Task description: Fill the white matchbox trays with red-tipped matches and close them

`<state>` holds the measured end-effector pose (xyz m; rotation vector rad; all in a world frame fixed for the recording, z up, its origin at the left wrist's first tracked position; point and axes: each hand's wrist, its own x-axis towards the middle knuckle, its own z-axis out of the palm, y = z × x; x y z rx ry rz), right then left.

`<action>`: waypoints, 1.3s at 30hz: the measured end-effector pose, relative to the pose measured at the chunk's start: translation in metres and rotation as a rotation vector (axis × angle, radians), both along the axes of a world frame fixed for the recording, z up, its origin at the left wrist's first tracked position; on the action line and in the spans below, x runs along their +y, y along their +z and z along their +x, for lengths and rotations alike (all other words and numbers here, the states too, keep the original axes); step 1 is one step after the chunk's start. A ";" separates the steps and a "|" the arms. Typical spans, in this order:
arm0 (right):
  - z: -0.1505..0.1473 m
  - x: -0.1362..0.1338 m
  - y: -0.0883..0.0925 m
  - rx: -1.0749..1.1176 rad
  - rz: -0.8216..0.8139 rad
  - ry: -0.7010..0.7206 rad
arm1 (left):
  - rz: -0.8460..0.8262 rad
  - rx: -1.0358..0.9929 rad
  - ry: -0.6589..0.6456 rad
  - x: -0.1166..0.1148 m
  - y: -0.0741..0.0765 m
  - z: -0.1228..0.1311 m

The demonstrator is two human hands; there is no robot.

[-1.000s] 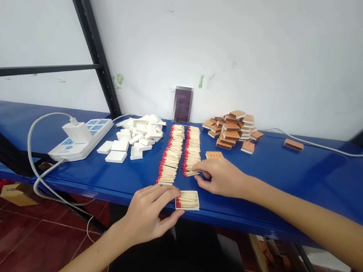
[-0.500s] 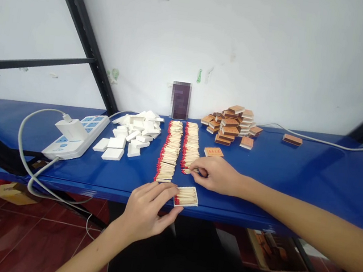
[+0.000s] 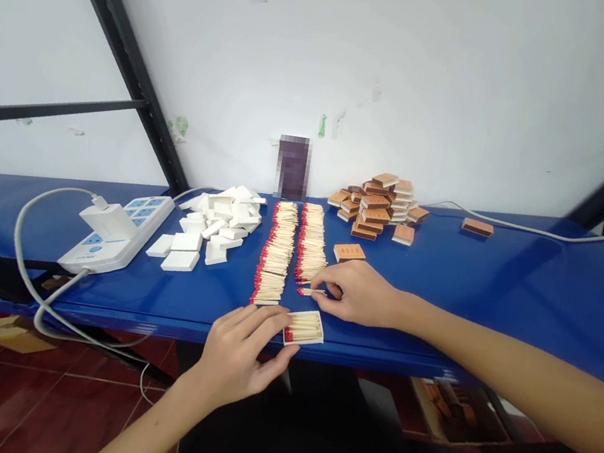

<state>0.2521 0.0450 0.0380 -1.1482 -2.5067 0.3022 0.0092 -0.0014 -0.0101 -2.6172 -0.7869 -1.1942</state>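
Observation:
My left hand (image 3: pixel 245 346) grips the left end of a white matchbox tray (image 3: pixel 321 340) at the table's front edge, thumb below and fingers above. Red-tipped matches (image 3: pixel 304 326) lie side by side in that tray. Just above it, my right hand (image 3: pixel 357 293) pinches a few matches (image 3: pixel 304 291) at the near end of the right-hand row of matches (image 3: pixel 311 239). A second row of matches (image 3: pixel 277 249) runs parallel on the left. Beyond my right hand lies an orange matchbox sleeve (image 3: pixel 349 252).
White trays (image 3: pixel 186 242) are heaped to the left, beside a power strip (image 3: pixel 125 239) with a plugged-in charger (image 3: pixel 109 220) and looping cable. Orange matchboxes (image 3: pixel 375 216) are stacked at the back right; one matchbox (image 3: pixel 478 227) lies farther right. A blurred dark rectangle (image 3: pixel 292 169) leans on the wall.
My right hand has drawn a few matches slightly toward me, away from the row's near end. My left hand keeps its hold on the tray. The whole view has shifted a little.

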 end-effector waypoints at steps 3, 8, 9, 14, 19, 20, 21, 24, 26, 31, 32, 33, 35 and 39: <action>0.000 0.000 0.001 -0.002 0.003 0.015 | 0.000 0.001 -0.006 0.000 0.000 0.000; 0.000 0.000 0.001 -0.002 -0.001 0.014 | -0.007 0.002 -0.004 0.000 -0.001 0.000; 0.000 -0.001 0.001 0.000 0.001 0.015 | -0.009 0.006 -0.002 0.000 -0.001 0.000; 0.002 -0.002 0.000 0.023 0.033 0.080 | -0.002 0.008 -0.001 0.000 -0.001 -0.001; 0.004 0.000 -0.001 0.014 0.046 0.169 | 0.006 0.005 -0.006 0.000 0.000 0.000; 0.005 0.000 -0.001 0.009 0.046 0.177 | 0.005 0.006 -0.006 0.000 0.000 0.000; 0.005 0.001 -0.001 0.004 0.045 0.181 | 0.004 0.006 -0.007 0.000 0.000 0.000; 0.005 0.001 -0.001 -0.009 0.045 0.182 | -0.001 0.009 -0.008 0.000 -0.001 0.000; 0.005 0.000 -0.001 -0.013 0.047 0.180 | -0.005 0.008 -0.009 0.000 -0.001 0.000; 0.005 0.000 -0.002 0.005 0.060 0.127 | 0.002 0.007 -0.006 0.000 -0.002 -0.001; 0.006 0.001 -0.002 0.015 0.071 0.106 | 0.002 0.008 -0.004 0.000 -0.002 0.000; 0.006 0.001 -0.002 0.024 0.081 0.086 | 0.002 0.008 -0.003 0.000 -0.002 0.000; 0.006 0.002 -0.002 0.038 0.091 0.058 | 0.000 0.008 -0.003 0.000 -0.001 0.000; 0.006 0.005 -0.002 0.015 0.083 0.039 | 0.003 0.004 -0.004 0.000 -0.001 0.000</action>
